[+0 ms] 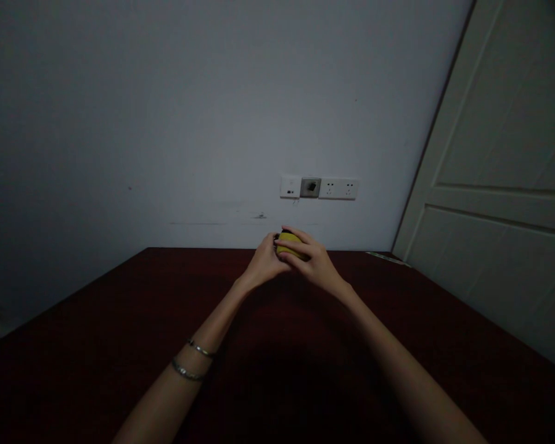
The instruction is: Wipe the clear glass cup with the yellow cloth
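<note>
Both of my hands meet over the far part of a dark red table (166, 308). Between them is a small, rounded yellow object with black parts (290, 244), its kind hard to make out in the dim light. The fingers of my right hand (317, 262) wrap over its front and top from the right. From the left side, my left hand (264, 262) closes against the object, with its fingertips partly hidden behind it. Two silver bracelets (189, 370) circle my left forearm.
A pale wall (213, 123) rises behind the table. White wall sockets (337, 189) and a grey socket plate (311, 187) sit above the hands. To the right stands a panelled door (499, 185). A thin light strip (388, 258) lies near the table's far right corner.
</note>
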